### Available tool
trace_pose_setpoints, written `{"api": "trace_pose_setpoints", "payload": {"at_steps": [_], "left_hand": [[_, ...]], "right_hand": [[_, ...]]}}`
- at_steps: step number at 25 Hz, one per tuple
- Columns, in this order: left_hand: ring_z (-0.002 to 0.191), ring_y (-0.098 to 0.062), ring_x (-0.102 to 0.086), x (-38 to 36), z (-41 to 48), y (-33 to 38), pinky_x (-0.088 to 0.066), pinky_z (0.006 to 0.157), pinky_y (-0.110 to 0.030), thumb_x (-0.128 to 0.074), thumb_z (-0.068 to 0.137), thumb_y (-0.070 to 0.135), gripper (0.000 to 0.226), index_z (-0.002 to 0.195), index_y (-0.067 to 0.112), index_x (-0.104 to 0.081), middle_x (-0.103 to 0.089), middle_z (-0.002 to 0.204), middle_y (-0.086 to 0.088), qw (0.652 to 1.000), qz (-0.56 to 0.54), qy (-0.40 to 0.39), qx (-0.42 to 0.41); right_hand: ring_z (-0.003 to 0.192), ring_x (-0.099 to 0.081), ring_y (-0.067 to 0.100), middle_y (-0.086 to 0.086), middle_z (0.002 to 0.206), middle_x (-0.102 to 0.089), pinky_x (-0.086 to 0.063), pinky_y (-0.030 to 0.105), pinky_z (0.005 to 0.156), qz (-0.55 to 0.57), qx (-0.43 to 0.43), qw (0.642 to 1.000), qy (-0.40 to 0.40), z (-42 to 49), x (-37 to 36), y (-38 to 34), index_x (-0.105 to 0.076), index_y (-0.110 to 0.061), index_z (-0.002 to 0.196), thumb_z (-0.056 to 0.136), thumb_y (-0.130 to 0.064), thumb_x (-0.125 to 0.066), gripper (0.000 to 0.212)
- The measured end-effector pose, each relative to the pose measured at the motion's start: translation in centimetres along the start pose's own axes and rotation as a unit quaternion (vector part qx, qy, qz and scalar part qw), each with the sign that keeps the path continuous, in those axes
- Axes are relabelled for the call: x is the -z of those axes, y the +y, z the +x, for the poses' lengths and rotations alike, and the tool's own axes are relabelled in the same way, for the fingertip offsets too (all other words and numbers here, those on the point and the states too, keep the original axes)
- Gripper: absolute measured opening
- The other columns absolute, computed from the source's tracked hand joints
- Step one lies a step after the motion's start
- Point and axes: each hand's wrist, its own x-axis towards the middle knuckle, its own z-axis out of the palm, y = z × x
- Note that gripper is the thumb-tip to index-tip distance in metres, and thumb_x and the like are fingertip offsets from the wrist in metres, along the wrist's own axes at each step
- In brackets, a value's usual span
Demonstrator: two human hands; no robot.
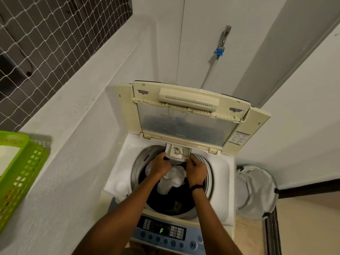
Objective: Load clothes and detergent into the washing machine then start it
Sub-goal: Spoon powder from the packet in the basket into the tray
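My left hand point(161, 163) and right hand point(196, 171) grip the detergent drawer point(177, 152); clothes point(173, 179) loaded, starting apparently remains.

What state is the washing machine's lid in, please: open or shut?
Open: the lid stands folded up behind the drum, where clothes show.
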Motion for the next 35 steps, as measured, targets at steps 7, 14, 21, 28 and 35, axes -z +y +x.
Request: {"api": "trace_pose_setpoints", "payload": {"at_steps": [7, 14, 21, 28, 35], "left_hand": [[0.133, -0.024, -0.051, 6.0, -5.8, 2.6, -0.04, 0.105, -0.028, -0.056, 0.092, 0.006, 0.052, 0.143, 0.007, -0.048, -0.051, 0.146, -0.01, 0.993, -0.084, 0.078, -0.022], [0.125, -0.013, -0.058, 13.8, -12.7, 4.1, -0.042, 0.095, -0.019, -0.061, 0.093, 0.014, 0.043, 0.135, 0.015, -0.057, -0.062, 0.135, 0.0, 0.965, -0.148, 0.174, -0.127], [0.117, -0.006, -0.063, 21.9, -22.0, 5.3, -0.05, 0.101, -0.028, -0.066, 0.092, 0.015, 0.04, 0.131, 0.016, -0.061, -0.067, 0.128, 0.002, 0.919, -0.235, 0.218, -0.231], [0.097, -0.011, -0.071, 32.2, -32.4, 2.3, -0.056, 0.085, -0.027, -0.065, 0.094, 0.015, 0.02, 0.112, 0.016, -0.072, -0.076, 0.104, 0.004, 0.865, -0.229, 0.35, -0.278], [0.077, -0.016, -0.065, 37.8, -33.9, -8.3, -0.06, 0.073, -0.042, -0.067, 0.09, 0.013, 0.021, 0.091, 0.033, -0.074, -0.074, 0.084, 0.007, 0.838, -0.212, 0.492, -0.108]], "right_hand": [[0.088, -0.073, 0.018, 0.001, 0.09, -0.078, -0.06, 0.043, 0.086, 0.116, -0.061, 0.991, -0.033, -2.3, 0.2, -1.0, -0.079, -0.014, 0.096, 0.084, -0.019, -0.074, 0.014], [0.09, -0.073, 0.022, 0.008, 0.089, -0.078, -0.059, 0.027, 0.079, 0.232, -0.065, 0.969, -0.056, -7.0, 0.6, -7.7, -0.079, -0.008, 0.093, 0.085, -0.007, -0.073, 0.01], [0.073, -0.07, 0.007, 0.01, 0.09, -0.078, -0.051, 0.027, 0.074, 0.302, -0.059, 0.941, -0.138, -13.2, 1.1, -16.2, -0.076, -0.003, 0.1, 0.084, -0.007, -0.072, 0.016], [0.061, -0.05, 0.008, 0.009, 0.086, -0.076, -0.04, 0.025, 0.065, 0.291, 0.012, 0.9, -0.325, -21.0, 0.1, -24.5, -0.077, -0.007, 0.097, 0.089, -0.008, -0.064, 0.015], [0.073, -0.071, 0.006, -0.002, 0.081, -0.078, -0.053, 0.021, 0.069, 0.11, 0.341, 0.864, -0.353, -27.9, -5.4, -27.4, -0.079, -0.018, 0.092, 0.088, -0.006, -0.069, 0.016]]}}
